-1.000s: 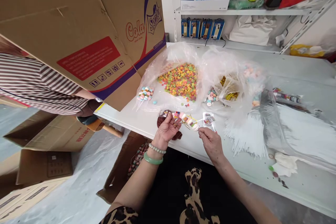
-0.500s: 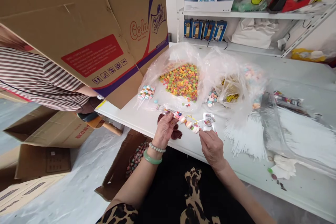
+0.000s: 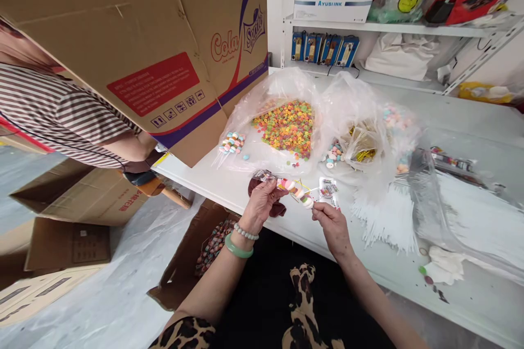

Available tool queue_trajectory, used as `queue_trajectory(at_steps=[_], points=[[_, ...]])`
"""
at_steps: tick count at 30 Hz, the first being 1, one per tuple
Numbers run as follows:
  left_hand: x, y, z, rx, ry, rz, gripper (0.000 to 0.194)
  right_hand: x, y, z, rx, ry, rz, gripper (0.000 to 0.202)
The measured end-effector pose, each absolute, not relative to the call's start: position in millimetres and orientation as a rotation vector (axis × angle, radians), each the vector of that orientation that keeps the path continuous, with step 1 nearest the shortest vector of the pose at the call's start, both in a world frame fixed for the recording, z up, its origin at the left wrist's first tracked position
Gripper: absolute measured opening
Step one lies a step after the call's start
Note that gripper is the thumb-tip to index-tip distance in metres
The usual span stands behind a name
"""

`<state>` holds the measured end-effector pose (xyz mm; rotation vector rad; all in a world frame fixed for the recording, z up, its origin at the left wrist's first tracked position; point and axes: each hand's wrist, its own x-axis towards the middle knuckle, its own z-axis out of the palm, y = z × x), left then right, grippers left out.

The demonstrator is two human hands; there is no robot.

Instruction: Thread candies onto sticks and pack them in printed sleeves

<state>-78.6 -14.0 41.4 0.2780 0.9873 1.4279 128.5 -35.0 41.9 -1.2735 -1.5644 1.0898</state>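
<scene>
A skewer of pastel candies [image 3: 298, 192] stretches between my two hands above the table's near edge. My left hand [image 3: 262, 203], with a beaded bracelet and a green bangle on the wrist, pinches its left end. The fingers of my right hand [image 3: 331, 222] are closed on its lower right end. Thin yellow ties show just behind the candies. A small printed packet [image 3: 328, 191] lies beyond my right hand, and dark brown cloth [image 3: 278, 209] lies under my left hand.
Plastic bags hold colourful ring candies [image 3: 289, 128] and gold ties [image 3: 363, 154]. White sticks [image 3: 385, 215] lie at the right. A large carton [image 3: 164, 54] stands at the left, near a person in a striped shirt [image 3: 77, 117]. Below is an open box [image 3: 176, 267] of candies.
The view has shifted slightly. Both hands still hold the candy skewer, and my right hand's fingers look a little straighter. The person's arm at the left has moved.
</scene>
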Motion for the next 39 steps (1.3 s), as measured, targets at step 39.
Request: queue_trajectory(at_steps=[39], points=[[-72.2,-13.3,27.3,0.315,1.016,1.421,0.037,115.1,-32.1,8.6,-1.267,-1.286,1.478,0.013]])
